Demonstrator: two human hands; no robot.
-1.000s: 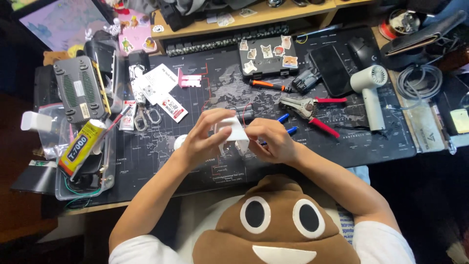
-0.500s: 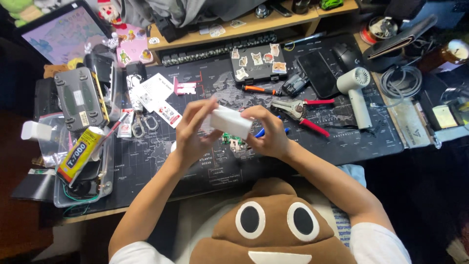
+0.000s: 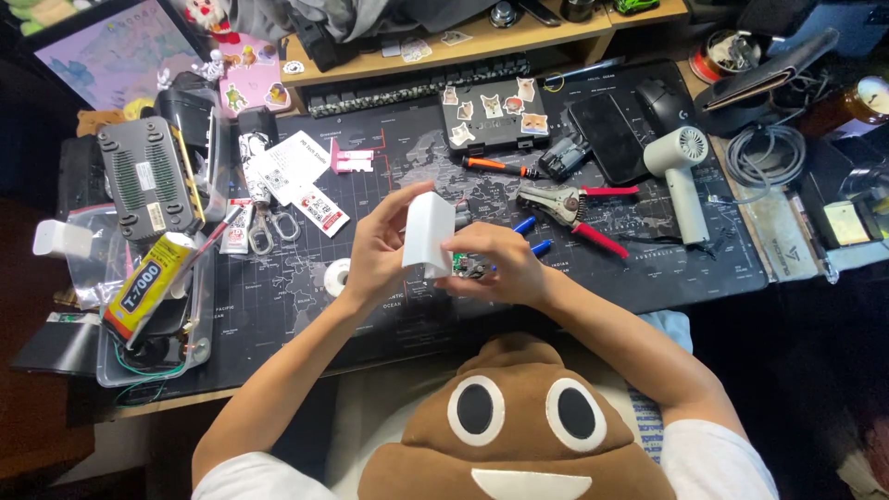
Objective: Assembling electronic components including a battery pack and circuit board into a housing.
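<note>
Holding a white plastic casing (image 3: 428, 231) up above the counter (image 3: 370, 315), I am gripping it with both hands. My left hand (image 3: 378, 252) is wrapping its fingers around the casing's left face, while my right hand (image 3: 497, 267) is pinching the lower right corner, where a small green circuit board (image 3: 463, 266) is showing against its open end. The casing's long axis is running nearly upright, tilted slightly to the right at the top. Both hands are touching it; red-handled wire strippers (image 3: 569, 208) are lying just beyond.
</note>
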